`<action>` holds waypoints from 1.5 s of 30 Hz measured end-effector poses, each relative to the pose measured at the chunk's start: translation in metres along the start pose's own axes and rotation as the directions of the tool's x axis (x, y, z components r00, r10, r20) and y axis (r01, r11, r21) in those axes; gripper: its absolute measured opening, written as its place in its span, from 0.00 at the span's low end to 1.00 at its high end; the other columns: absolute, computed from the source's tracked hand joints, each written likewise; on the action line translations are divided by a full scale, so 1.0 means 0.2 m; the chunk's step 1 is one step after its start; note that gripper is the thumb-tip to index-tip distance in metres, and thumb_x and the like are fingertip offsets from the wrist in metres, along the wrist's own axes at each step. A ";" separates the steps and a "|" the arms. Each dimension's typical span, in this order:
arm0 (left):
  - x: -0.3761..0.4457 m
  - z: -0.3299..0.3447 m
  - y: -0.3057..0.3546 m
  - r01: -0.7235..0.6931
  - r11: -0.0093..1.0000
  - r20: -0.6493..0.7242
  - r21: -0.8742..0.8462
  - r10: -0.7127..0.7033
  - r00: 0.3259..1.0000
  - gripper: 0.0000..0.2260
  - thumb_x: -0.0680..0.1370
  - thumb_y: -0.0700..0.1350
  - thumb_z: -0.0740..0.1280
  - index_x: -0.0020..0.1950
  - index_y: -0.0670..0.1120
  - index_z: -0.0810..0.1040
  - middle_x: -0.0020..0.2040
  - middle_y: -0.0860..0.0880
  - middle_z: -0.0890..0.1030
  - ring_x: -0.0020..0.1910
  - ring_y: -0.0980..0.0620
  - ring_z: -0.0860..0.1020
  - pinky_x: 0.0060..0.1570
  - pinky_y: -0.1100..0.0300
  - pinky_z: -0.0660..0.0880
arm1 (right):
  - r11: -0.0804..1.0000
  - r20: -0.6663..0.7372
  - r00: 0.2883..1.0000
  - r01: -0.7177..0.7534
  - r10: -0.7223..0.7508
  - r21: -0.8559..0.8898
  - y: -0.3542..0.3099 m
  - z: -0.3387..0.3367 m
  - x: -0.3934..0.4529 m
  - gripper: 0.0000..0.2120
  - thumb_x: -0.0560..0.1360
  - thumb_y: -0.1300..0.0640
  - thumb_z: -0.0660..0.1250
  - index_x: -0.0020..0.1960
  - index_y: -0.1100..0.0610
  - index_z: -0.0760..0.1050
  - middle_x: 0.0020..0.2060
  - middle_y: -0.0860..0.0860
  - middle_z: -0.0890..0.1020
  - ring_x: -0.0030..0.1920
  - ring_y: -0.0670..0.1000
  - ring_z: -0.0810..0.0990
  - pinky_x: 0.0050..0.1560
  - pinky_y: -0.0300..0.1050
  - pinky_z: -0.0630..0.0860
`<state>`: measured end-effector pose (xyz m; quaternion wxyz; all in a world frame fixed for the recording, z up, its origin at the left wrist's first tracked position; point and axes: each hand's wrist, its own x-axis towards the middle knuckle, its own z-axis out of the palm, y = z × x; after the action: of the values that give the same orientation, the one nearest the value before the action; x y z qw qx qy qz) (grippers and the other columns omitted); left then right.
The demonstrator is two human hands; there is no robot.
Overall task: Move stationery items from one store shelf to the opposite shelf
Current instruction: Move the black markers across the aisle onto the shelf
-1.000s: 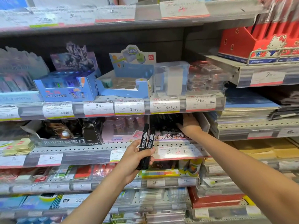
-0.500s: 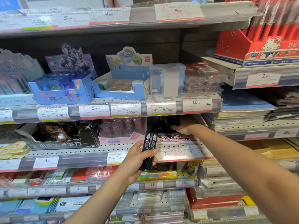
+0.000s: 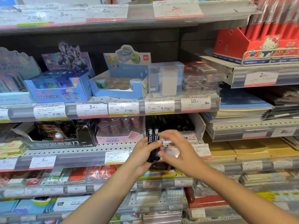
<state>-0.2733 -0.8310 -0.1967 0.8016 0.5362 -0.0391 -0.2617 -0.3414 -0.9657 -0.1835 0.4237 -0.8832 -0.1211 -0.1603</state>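
Here, two black cylinder markers with white label text (image 3: 153,143) held upright, side by side, in the left hand (image 3: 142,156) — fingers curled tight around the lower half, thumb pressed across the front. Right hand (image 3: 178,152) just beside, at 3 o'clock from the markers, blurred; fingers (image 3: 168,135) spread and loosely bent, holding nothing, tips near the markers, contact not possible to tell. Behind, at 12 o'clock from both hands, more black markers (image 3: 171,122) lying in a pale cardboard tray (image 3: 198,125) on the grey metal shelf (image 3: 64,151) — dark caps pointing outward. At 10 o'clock, a pink box of small pastel sharpeners (image 3: 119,135).
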 end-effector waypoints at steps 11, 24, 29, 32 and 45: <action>0.07 0.10 0.05 0.109 0.994 0.076 0.023 -0.111 0.991 0.06 0.76 0.35 0.63 0.52 0.39 0.74 0.35 0.41 0.80 0.31 0.48 0.81 0.29 0.57 0.78 | 0.985 -0.027 0.996 -0.089 0.086 -0.149 0.01 0.03 0.04 0.32 0.70 0.53 0.72 0.71 0.52 0.65 0.72 0.48 0.65 0.71 0.45 0.63 0.67 0.29 0.55; 0.18 0.16 0.18 0.148 0.987 0.118 0.065 -0.155 0.981 0.13 0.75 0.33 0.50 0.40 0.36 0.74 0.34 0.39 0.80 0.30 0.46 0.81 0.30 0.58 0.78 | 0.981 -0.094 0.977 -0.193 0.190 -0.024 0.14 0.00 0.20 0.21 0.70 0.57 0.71 0.63 0.53 0.75 0.66 0.54 0.74 0.66 0.50 0.72 0.59 0.35 0.71; 0.29 0.17 0.14 0.023 0.960 -0.058 0.280 -0.007 0.998 0.12 0.77 0.29 0.56 0.59 0.32 0.72 0.43 0.40 0.78 0.41 0.46 0.78 0.35 0.61 0.79 | 0.975 -0.024 0.989 -0.147 0.145 -0.168 0.21 -0.04 0.27 0.21 0.72 0.58 0.69 0.64 0.58 0.74 0.64 0.57 0.76 0.66 0.53 0.73 0.67 0.40 0.64; 0.35 0.14 0.09 -0.015 0.904 -0.175 0.428 0.099 0.980 0.15 0.76 0.32 0.63 0.62 0.35 0.72 0.51 0.38 0.80 0.46 0.44 0.79 0.48 0.54 0.79 | 0.959 0.058 0.988 -0.126 0.145 -0.253 0.24 -0.06 0.30 0.21 0.74 0.58 0.64 0.67 0.59 0.71 0.66 0.57 0.74 0.67 0.54 0.71 0.69 0.44 0.65; 0.41 0.17 0.03 -0.162 0.606 -0.112 0.779 0.389 0.914 0.20 0.68 0.38 0.72 0.60 0.42 0.77 0.51 0.47 0.82 0.50 0.50 0.79 0.49 0.63 0.75 | 0.824 0.165 0.973 -0.042 0.163 -0.565 0.38 -0.09 0.42 0.22 0.76 0.60 0.60 0.70 0.60 0.64 0.66 0.60 0.72 0.62 0.60 0.74 0.60 0.51 0.72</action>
<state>-0.2121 -0.8966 -0.1951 0.5332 0.8376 -0.1175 -0.0177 -0.2410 -1.0192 -0.1942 0.1408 -0.9853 -0.0642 -0.0731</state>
